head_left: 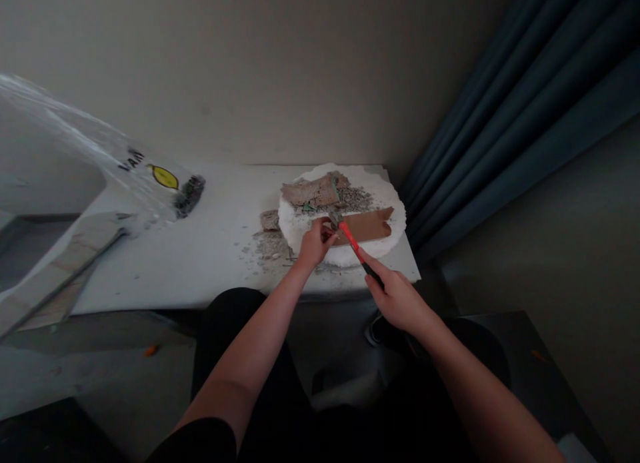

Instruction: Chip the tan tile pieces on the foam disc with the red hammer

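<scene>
- Nearest, at the bottom edge: black-clad lap and knees [260,356], with two bare forearms reaching forward over them.
- On the dark floor [125,376] to the left of the knees: one small orange scrap [151,350].
- Right hand [397,296]: wrapped tight round the black lower grip of a hammer [351,242], just short of the counter's near edge.
- Hammer handle red higher up, slanting up and left from the fist across the near rim of a white round slab [387,248]; metal head down on the slab among the rubble.
- Left hand [314,244]: on the slab's near left rim, fingers curled narrow and bunched right beside the hammer head. Whether pinching anything, cannot tell.
- White round slab: flat on the right end of the white counter [200,256], its right rim close to the counter's corner.
- On the slab, just beyond the hammer handle: a flat brown cardboard-like piece [369,224], lying crosswise.
- Farther back on the slab: broken grey-brown chunks and grit [314,191], heaped toward the left and rear.
- Off the slab's left rim, on the counter: one loose chunk [270,219] and a scatter of crumbs and dust [267,246].
- Far left, leaning over the counter's end: a long pale board [60,270].
- Above it: a clear plastic bag [90,146] with black lettering and a yellow oval label [165,177], its dark end touching the counter.
- Behind everything: plain beige wall [260,63]; at the right, dark blue curtain [530,110] hanging in folds down to the counter's far right corner.
</scene>
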The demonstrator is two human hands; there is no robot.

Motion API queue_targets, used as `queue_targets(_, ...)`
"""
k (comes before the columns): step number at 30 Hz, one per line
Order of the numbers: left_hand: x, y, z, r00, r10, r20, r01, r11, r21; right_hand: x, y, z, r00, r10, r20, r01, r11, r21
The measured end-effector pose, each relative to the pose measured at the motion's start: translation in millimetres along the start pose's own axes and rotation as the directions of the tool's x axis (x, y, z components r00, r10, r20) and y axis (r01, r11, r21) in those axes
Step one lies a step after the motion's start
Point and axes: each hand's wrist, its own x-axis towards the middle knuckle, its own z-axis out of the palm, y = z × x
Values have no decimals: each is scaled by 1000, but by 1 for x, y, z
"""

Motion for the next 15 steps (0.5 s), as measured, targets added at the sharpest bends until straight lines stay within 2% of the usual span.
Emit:
queue_targets(7, 1, -3, 2, 1000, 19, -4, -19, 999, -44, -1, 0, 1, 999, -25, -37, 25, 1000, -1)
queue_targets(11, -1, -5, -1, 996, 21, -87, -30, 995, -99, 1, 5, 5, 1000, 16, 2, -16, 1000, -11)
queue_targets(15, -3, -10, -5, 990, 9, -143, -23, 995, -94, 1, 6, 3, 1000, -6, -17, 6, 1000, -14)
